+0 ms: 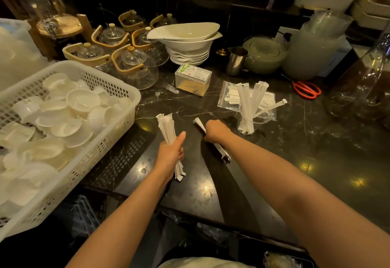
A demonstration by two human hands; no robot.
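Note:
My left hand (171, 154) grips a bundle of paper-wrapped sticks (166, 126), thumb up along it, above the dark marble counter (285, 151). My right hand (215, 130) grips a single wrapped stick (221, 151) that slants from upper left to lower right. Right of it stands a clear glass cup (253, 120) holding several wrapped sticks that lean out of its rim. Behind the cup lies a clear zip bag (226, 97) with more short white wrappers.
A white perforated basket (118, 90) full of small white cups fills the left. Glass teapots with bamboo handles (135, 65), stacked white bowls (187, 40), a toothpick box (193, 79), a steel jug (236, 60), red scissors (307, 89) and large glass vessels (358, 90) line the back and right.

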